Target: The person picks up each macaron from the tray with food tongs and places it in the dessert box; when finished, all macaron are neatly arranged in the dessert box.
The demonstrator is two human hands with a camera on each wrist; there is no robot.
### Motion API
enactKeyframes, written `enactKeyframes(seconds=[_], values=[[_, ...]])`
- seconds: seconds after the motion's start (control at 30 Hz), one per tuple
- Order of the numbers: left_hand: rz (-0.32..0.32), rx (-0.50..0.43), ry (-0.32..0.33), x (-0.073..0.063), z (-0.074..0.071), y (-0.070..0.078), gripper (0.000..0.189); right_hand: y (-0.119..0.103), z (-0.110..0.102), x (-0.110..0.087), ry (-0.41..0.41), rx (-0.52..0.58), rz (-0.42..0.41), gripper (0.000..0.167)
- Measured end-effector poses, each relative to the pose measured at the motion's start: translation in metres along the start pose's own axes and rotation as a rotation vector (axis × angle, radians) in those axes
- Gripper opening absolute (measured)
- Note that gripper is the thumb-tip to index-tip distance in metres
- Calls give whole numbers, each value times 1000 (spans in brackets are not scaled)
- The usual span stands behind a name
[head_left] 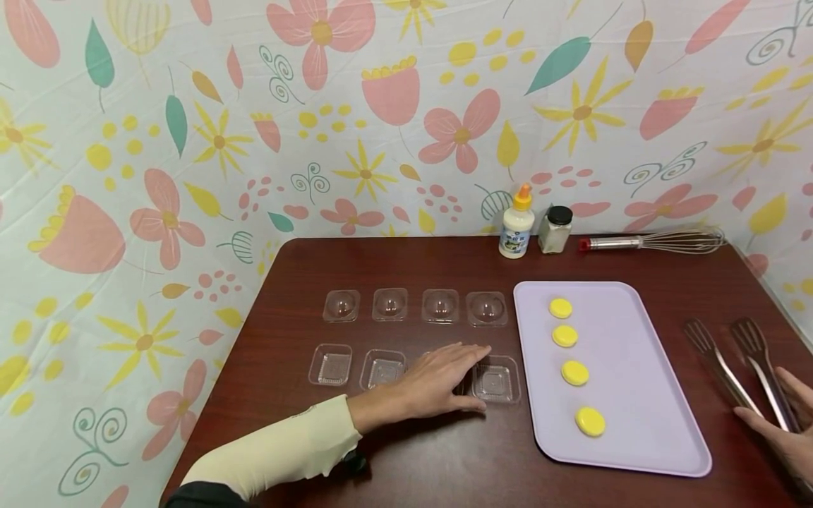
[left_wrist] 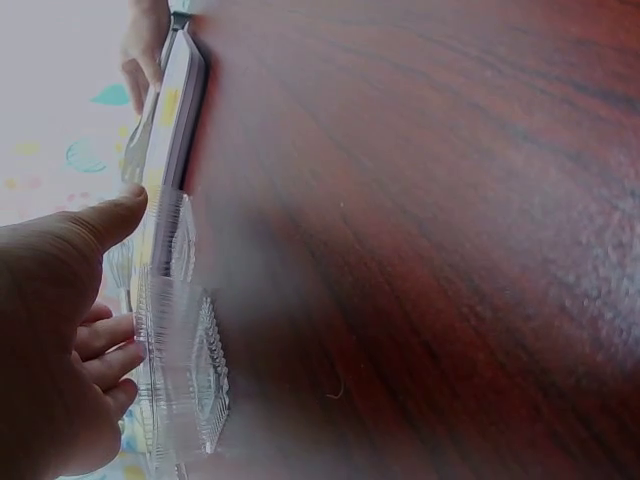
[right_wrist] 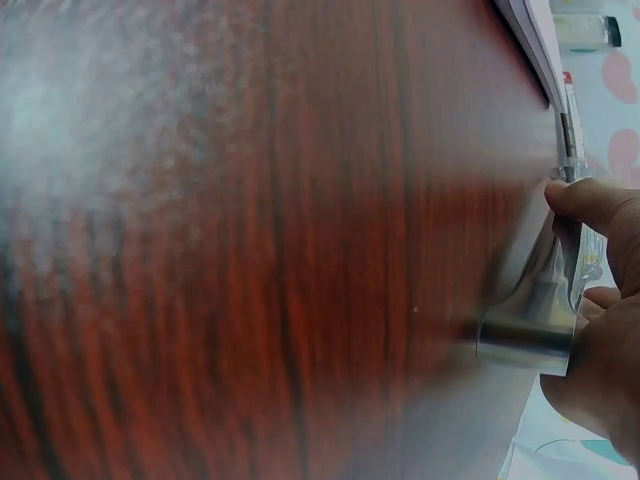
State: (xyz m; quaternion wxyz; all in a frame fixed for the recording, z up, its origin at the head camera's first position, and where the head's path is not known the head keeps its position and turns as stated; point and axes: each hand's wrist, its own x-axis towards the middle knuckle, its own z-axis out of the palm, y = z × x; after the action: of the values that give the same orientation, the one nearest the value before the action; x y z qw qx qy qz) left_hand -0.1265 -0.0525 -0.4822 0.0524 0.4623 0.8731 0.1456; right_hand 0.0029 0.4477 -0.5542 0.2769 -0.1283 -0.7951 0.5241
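In the head view my left hand (head_left: 432,386), fingers extended, hovers over the front row of clear plastic container bases. Its fingertips are right at the edge of the rightmost base (head_left: 495,381), and the hand partly hides the base to the left of that one. The left wrist view has the thumb and fingers spread beside clear bases (left_wrist: 185,370), with nothing held. At the right table edge my right hand (head_left: 794,423) holds metal tongs (head_left: 724,370) between thumb and fingers, their slotted ends spread apart. The tongs' bent metal end (right_wrist: 530,335) shows in the right wrist view.
A lavender tray (head_left: 641,395) carries several yellow round discs (head_left: 574,372) in a column. Domed clear lids (head_left: 440,306) form a row behind the bases. At the back stand a glue-like bottle (head_left: 516,229) and a black-capped jar (head_left: 555,231), beside a whisk (head_left: 654,241).
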Motion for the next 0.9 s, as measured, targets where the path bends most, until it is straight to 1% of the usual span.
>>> enactKeyframes(seconds=[0.13, 0.23, 0.33, 0.4, 0.47, 0.53, 0.57, 0.63, 0.7, 0.8, 0.9], values=[[5, 3, 8, 0, 0, 1, 94, 0, 1, 2, 11, 36, -3, 80], [5, 11, 13, 1, 1, 1, 94, -3, 1, 8, 12, 24, -9, 81], [4, 19, 19, 1, 3, 1, 93, -7, 3, 17, 13, -19, -56, 80], [4, 22, 22, 2, 3, 1, 92, -11, 5, 24, 17, -37, -107, 79], [4, 26, 24, 2, 4, 1, 91, -16, 8, 33, -1, -15, -158, 81], [6, 30, 25, 2, 4, 1, 91, -21, 11, 42, -36, 35, -195, 84], [7, 32, 25, 2, 4, 1, 91, -24, 12, 46, -66, 57, -210, 85], [7, 36, 26, 2, 4, 1, 91, -30, 13, 54, -127, 89, -209, 89], [7, 37, 26, 2, 5, 1, 91, -38, 15, 59, -180, 77, -198, 89], [9, 38, 25, 2, 5, 1, 91, -50, 17, 67, -249, -10, -170, 86], [13, 37, 27, 2, 6, 0, 90, -62, 22, 72, -309, -158, -156, 83]])
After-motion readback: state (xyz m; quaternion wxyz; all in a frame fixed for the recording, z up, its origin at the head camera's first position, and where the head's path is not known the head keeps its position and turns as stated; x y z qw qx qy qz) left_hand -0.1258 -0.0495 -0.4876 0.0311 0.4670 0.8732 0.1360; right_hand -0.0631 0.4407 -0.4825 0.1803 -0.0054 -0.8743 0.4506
